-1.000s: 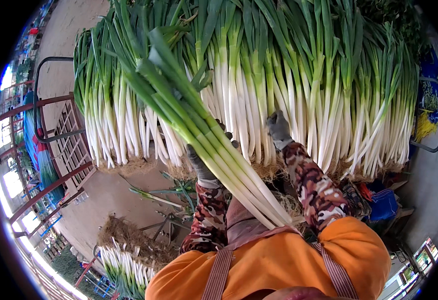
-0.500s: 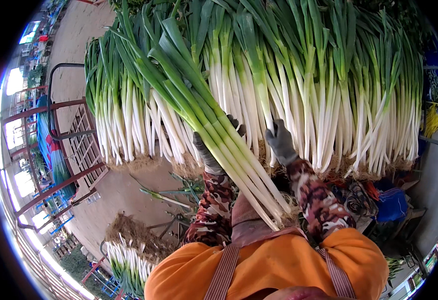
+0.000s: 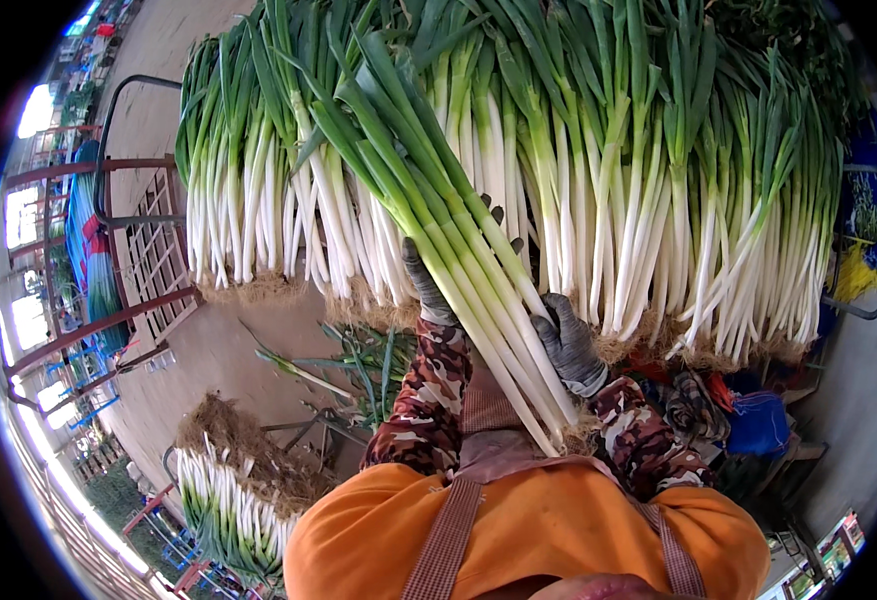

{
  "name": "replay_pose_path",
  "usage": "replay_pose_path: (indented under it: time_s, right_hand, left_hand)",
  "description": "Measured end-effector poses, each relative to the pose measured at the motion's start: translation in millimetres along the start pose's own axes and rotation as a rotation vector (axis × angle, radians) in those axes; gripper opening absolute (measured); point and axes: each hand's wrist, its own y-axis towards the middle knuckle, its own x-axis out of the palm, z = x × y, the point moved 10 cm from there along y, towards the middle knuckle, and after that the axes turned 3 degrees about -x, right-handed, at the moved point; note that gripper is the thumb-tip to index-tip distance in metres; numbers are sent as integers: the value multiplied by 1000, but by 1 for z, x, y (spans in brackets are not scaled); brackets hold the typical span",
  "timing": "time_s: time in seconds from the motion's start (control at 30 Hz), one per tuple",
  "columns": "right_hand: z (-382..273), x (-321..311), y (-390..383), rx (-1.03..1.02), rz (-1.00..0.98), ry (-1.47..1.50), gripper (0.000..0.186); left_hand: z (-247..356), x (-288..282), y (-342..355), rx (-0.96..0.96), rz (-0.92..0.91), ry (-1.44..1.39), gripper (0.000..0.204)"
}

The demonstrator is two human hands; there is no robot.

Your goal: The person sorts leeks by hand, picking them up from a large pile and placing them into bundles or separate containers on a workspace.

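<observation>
A slanting bunch of long green onions lies across my left hand, roots toward my chest and green leaves pointing away to the left. That grey-gloved hand cups the bunch from beneath, and its dark fingertips show past the far side. My right hand, also gloved, is closed on the white lower part of a green onion at the bunch's right edge. Its fingertips are partly hidden by the stalks. Beyond both hands spreads a wide row of green onions, side by side with their roots toward me.
Another stack of green onions is at the lower left, its roots facing me. Loose green leaves lie between it and the row. A metal rail frame stands at the left. Blue cloth or bagging sits low on the right.
My right hand has drawn a green onion out of the row, toward me, and set it against the bunch's right side. My left hand still supports the bunch, and the view has shifted slightly.
</observation>
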Motion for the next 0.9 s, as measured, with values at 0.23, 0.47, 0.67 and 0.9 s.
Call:
replay_pose_path:
  time_s: [0.23,0.47,0.67,0.9]
  right_hand:
    - [18,67,8,90,-281,-14,38]
    - [12,144,-3,280,-378,63,41]
    - [144,183,-63,258,-772,-391,42]
    - [138,86,26,479,-525,-561,42]
  left_hand:
    - [79,9,17,86,-92,-25,81]
    - [202,-27,56,176,-67,-9,80]
    - [254,-34,89,159,-66,-31,80]
    - [286,-44,114,146,-67,-44,79]
